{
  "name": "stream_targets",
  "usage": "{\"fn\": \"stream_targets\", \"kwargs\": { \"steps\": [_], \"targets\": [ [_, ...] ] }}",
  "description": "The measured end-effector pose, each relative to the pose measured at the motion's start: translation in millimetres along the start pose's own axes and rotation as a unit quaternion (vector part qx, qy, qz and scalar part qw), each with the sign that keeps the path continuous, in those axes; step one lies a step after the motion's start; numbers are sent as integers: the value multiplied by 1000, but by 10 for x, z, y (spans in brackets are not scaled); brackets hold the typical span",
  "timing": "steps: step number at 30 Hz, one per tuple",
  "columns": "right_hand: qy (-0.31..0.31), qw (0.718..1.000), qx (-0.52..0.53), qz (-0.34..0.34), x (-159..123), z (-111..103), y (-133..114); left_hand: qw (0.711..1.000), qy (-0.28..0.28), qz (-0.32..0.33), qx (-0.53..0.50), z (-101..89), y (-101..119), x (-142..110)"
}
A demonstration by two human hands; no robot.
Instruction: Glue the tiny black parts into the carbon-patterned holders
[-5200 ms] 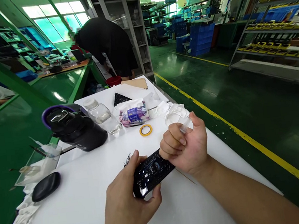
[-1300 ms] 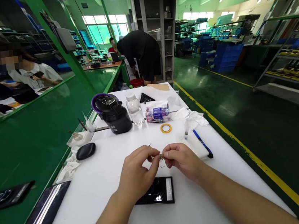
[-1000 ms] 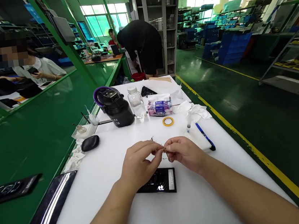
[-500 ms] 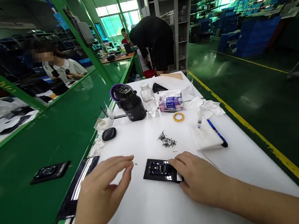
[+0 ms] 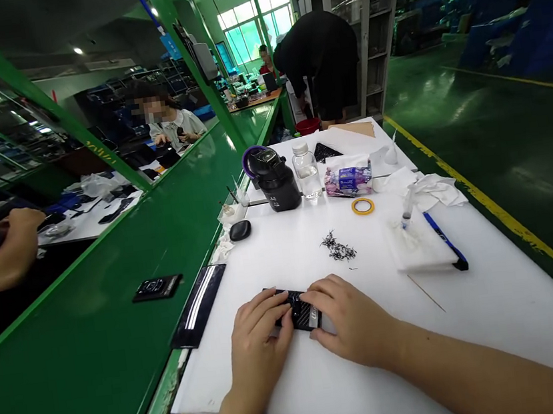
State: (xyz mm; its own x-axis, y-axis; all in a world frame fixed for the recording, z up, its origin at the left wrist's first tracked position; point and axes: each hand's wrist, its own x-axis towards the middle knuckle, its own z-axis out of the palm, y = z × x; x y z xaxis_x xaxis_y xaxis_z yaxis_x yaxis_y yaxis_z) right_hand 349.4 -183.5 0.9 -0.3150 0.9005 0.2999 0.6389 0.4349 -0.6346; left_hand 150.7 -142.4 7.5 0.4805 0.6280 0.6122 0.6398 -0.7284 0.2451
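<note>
A small black panel with a carbon-fibre weave, glossy raised shapes and a silvery label lies flat on the white table in front of me. My right hand grips its right end between thumb and fingers. Over its left part bends my left hand, thumb and fingertips closed together at the panel's middle; whatever they pinch is hidden. Beyond the panel is a loose pile of tiny black strips, with one stray strip nearer to me.
A black jug, clear bottle, tissue pack and yellow tape roll stand behind. At right are a syringe and blue-black knife. A glossy dark sheet overlaps the left edge; another panel lies on the green belt. Co-workers are beyond.
My left hand has moved right, from holding a tiny piece beside the panel to touching down on it. My right hand stays on the panel. The camera has turned left.
</note>
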Motion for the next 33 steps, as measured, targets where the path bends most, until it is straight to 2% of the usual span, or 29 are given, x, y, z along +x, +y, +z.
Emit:
{"fn": "stream_targets", "kwargs": {
  "steps": [7,13,17,20,22,33],
  "targets": [
    [-31,998,-53,-9,-7,-42,-61,999,-19,13,24,15,-26,-25],
    [-44,995,-85,-14,-7,-40,-95,1000,-21,-19,4,50,-21,-26],
    [-46,993,-103,-21,3,-34,-107,992,-53,-101,-52,39,-59,-4],
    [-48,990,-125,-32,2,-19,-115,971,-72,-205,-101,22,-101,19],
    [-50,988,-141,-37,-7,-5,-122,957,-76,-251,-127,22,-122,28],
    [-70,981,-175,-36,27,-5,-167,930,-106,-321,-141,51,-107,81]
  ]
}}
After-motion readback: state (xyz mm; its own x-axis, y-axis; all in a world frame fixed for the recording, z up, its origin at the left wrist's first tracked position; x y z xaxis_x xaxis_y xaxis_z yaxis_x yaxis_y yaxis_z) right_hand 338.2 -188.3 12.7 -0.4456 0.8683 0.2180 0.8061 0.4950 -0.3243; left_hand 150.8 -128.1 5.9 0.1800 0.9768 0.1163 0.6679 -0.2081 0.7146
